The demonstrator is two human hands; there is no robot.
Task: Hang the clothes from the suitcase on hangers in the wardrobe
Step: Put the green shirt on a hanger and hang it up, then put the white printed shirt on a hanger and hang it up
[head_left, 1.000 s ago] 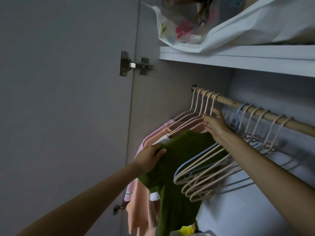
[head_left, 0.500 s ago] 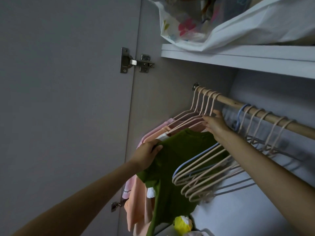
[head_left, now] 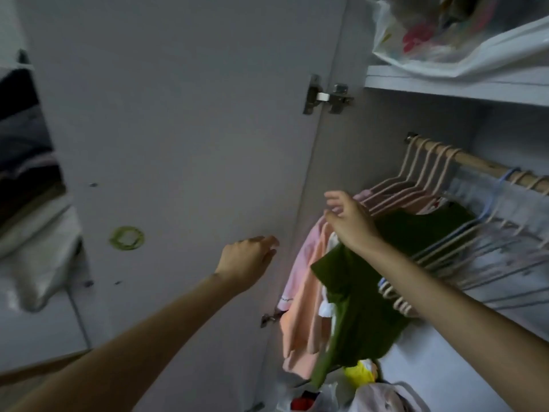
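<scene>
A dark green shirt point(head_left: 365, 295) hangs on a hanger from the wooden rail point(head_left: 481, 165) inside the wardrobe, next to pink and peach garments point(head_left: 300, 295). Several bare pale hangers point(head_left: 463, 248) hang to its right on the same rail. My right hand point(head_left: 350, 223) hovers in front of the green shirt's left shoulder, fingers loosely spread, holding nothing. My left hand point(head_left: 248, 260) is in front of the open wardrobe door, fingers relaxed and empty. The suitcase is not in view.
The open wardrobe door point(head_left: 178, 144) fills the left, with a hinge point(head_left: 325, 96) and a green round sticker point(head_left: 127, 237). A white shelf point(head_left: 457, 84) above carries a plastic bag point(head_left: 445, 40). Bags and a yellow item point(head_left: 361, 373) lie on the wardrobe floor.
My left hand has let go of the green shirt and moved left toward the door. My right hand has left the hanger hook and drawn back leftward. The view has swung left.
</scene>
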